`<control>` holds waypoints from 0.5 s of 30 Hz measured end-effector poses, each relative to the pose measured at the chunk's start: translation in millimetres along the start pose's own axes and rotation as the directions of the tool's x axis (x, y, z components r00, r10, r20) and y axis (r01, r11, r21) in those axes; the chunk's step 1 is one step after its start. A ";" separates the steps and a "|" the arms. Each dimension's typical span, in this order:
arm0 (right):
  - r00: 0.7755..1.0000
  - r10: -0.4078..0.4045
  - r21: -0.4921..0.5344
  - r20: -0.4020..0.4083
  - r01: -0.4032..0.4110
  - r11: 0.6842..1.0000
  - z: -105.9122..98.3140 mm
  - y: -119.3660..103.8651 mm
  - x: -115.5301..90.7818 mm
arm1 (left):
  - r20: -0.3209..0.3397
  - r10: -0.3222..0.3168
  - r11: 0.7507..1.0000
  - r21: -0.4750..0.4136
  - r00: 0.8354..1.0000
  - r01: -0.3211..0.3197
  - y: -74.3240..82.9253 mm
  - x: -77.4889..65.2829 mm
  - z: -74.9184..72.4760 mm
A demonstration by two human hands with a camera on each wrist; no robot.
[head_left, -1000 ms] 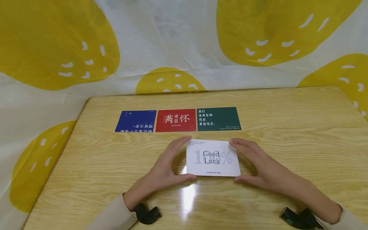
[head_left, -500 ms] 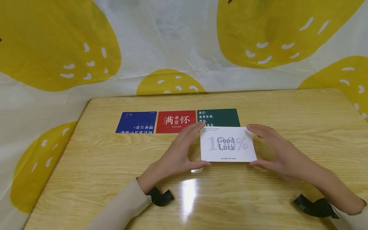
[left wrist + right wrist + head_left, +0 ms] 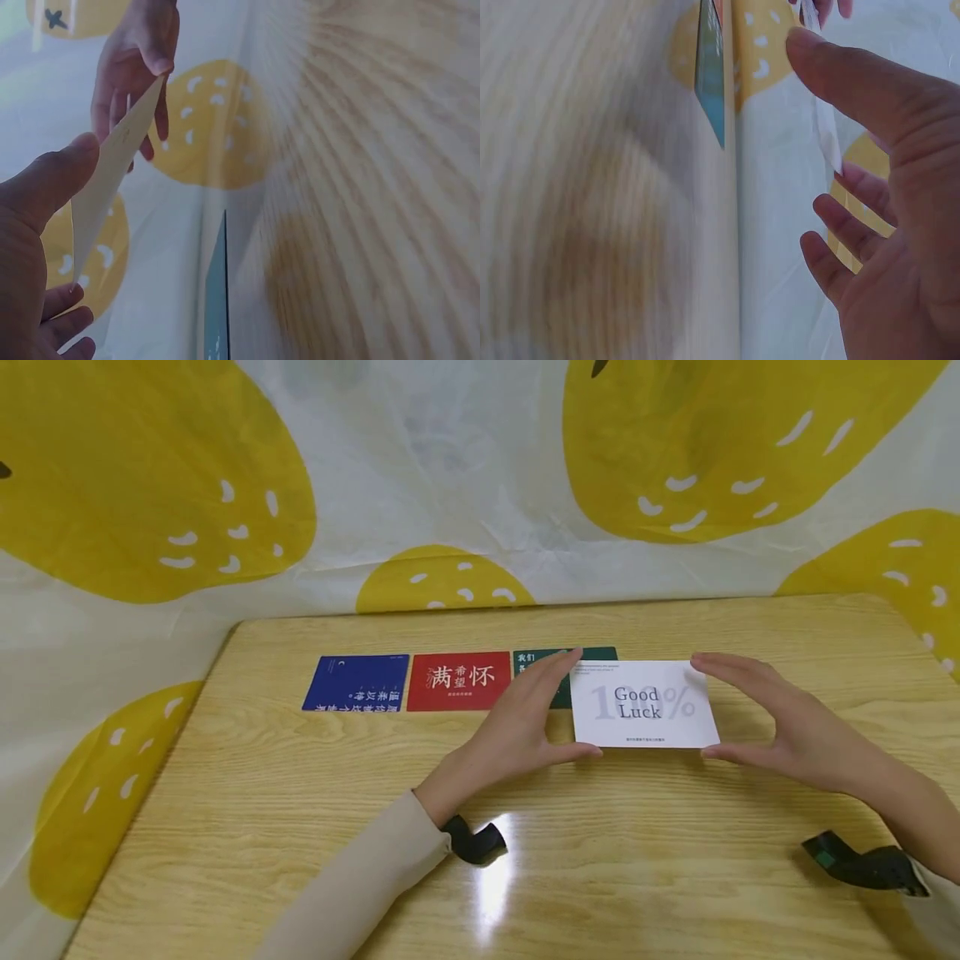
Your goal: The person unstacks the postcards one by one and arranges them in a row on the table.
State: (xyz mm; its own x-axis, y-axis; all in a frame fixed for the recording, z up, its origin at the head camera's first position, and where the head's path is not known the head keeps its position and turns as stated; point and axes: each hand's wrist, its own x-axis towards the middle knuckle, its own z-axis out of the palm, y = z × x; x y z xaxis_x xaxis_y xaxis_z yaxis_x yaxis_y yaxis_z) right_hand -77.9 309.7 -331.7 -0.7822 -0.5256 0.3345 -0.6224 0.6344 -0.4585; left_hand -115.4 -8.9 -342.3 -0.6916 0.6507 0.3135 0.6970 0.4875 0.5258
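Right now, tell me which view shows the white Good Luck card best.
The head view: the white card faces the camera, print readable, held between left hand and right hand. Both wrist views show it only edge-on, a thin pale sliver, blurred.

Table point(image 3: 300, 827) wood-grain, glossy lacquered, glare patch nr front edge, white card point(image 3: 643, 704) smooth matt paper, blue card point(image 3: 356, 682), red card point(image 3: 459, 680) matt card stock, backdrop cloth point(image 3: 465, 460) thin, creased, slight sheen

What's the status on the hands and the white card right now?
Left hand and right hand pinch white card, held above table. It overlaps green card.
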 end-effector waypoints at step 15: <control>0.995 0.089 -0.051 0.045 -0.087 0.995 -25.0 35.9 -1.3 | 0.057 -0.062 0.997 0.048 0.996 0.059 -3.5 44.8 23.0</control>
State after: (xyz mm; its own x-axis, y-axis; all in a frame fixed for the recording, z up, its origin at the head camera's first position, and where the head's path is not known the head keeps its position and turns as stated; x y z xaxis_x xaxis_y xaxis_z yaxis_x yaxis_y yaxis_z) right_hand -99.9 347.4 -328.0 -0.8325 -0.4919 0.2549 -0.5527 0.7055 -0.4435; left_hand -144.5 31.9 -348.2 -0.7217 0.6512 0.2349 0.6630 0.5526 0.5050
